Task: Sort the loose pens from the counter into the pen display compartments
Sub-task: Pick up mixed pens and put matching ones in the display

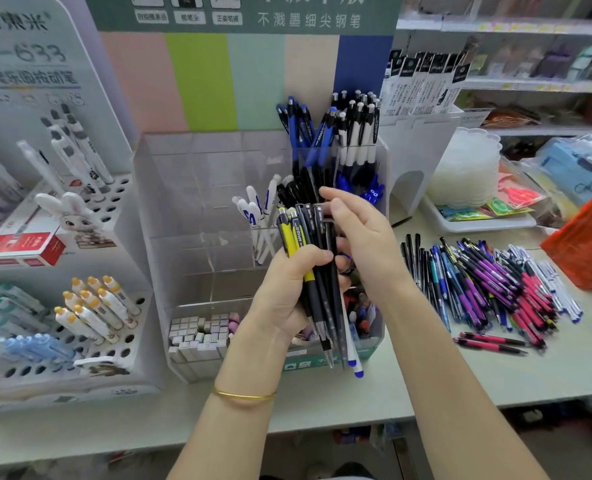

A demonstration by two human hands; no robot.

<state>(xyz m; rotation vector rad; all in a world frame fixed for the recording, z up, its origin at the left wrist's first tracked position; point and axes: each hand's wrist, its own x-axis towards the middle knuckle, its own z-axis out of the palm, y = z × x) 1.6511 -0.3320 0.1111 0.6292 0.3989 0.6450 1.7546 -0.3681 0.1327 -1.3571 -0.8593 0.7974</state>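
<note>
Left hand (287,292) is wrapped round a bundle of pens (306,226), mostly black with two yellow ones, held nearly upright with the tips pointing down toward the tabletop (409,375). A thin gold bangle (242,395) sits on that wrist. Right hand (360,233) reaches in from the right, its thumb and forefinger closed on the top ends of the black pens in the bundle, the other fingers curled beside the barrels.

Both hands are in front of the clear acrylic pen display (197,202). Its rear right compartments hold blue pens (301,126) and, just beside them, white-and-black pens (357,133). A middle compartment holds a few white pens (256,209) leaning at angles, and a low front compartment holds small white blocks (197,334). Most of the left compartments show only bare acrylic.

To the right of the display, the loose pens (488,282) lie in a broad heap on the tabletop: black, blue, purple, pink and white ones, roughly parallel. Two pink pens (492,342) lie apart at its near edge. An orange bag (589,244) stands just beyond the heap. On the left stands a white perforated pen stand (121,216) with a rabbit figure (69,213).
</note>
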